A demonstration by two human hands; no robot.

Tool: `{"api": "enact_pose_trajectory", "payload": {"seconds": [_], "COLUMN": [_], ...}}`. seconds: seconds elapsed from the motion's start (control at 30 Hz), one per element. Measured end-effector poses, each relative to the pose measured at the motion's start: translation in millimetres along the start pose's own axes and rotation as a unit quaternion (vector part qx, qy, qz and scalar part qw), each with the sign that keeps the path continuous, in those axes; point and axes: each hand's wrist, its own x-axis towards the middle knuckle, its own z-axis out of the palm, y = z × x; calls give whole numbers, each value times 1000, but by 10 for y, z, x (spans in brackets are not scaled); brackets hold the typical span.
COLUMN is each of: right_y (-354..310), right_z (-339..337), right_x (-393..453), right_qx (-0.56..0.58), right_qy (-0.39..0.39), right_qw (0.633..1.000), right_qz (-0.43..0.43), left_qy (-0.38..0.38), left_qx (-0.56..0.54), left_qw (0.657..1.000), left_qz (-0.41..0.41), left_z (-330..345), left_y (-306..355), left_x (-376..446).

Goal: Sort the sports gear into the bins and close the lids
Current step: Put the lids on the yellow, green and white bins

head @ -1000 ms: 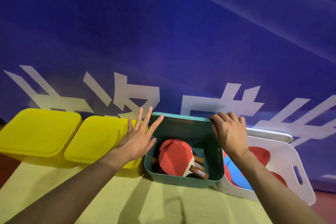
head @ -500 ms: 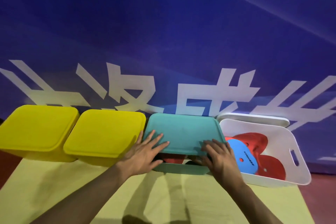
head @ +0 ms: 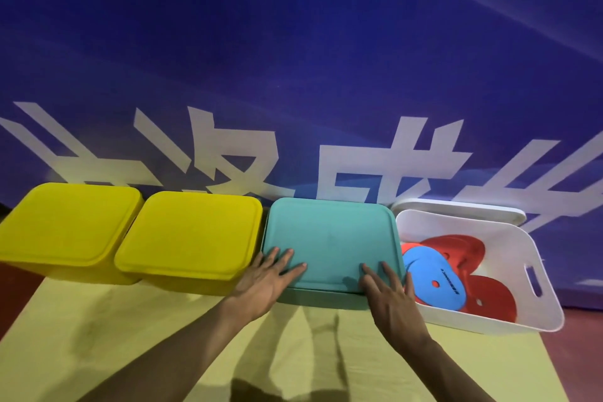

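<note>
Both hands flat, grip open, on teal lid [head: 329,238] near edge: left hand [head: 266,281], right hand [head: 388,292].

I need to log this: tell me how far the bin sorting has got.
Done: both yellow bins are lidded. In hand: left hand and right hand lie flat on the teal lid. Left: the white bin is open, its lid behind it.

Four bins in a row on yellow cloth: two yellow bins [head: 70,232] [head: 191,238], lids on; teal bin [head: 321,299] with teal lid [head: 331,238] flat on top; white bin [head: 535,310] open, holding red discs [head: 489,300] and a blue disc [head: 430,277]; white lid [head: 456,212] behind.
</note>
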Motion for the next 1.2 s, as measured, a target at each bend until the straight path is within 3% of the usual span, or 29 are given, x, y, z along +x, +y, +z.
{"api": "enact_pose_trajectory", "payload": {"seconds": [0.2, 0.33, 0.63, 0.83, 1.2], "right_y": [52, 254, 648, 554, 383], "right_z": [-138, -140, -41, -223, -255], "right_x": [105, 255, 489, 408, 254], "right_qx": [33, 83, 29, 76, 14], "right_qy": [-70, -71, -193, -158, -70], "right_qw": [997, 994, 979, 984, 996], "right_qz": [11, -2, -51, -40, -46], "left_qy": [-12, -13, -8, -29, -47], "left_qx": [-21, -50, -53, -50, -16], "left_qw": [1000, 999, 999, 998, 999], "left_qz": [-11, 17, 9, 17, 9], "left_z": [40, -69, -126, -139, -239], "left_y": [-95, -138, -137, -123, -126], "left_x": [43, 31, 105, 117, 43]}}
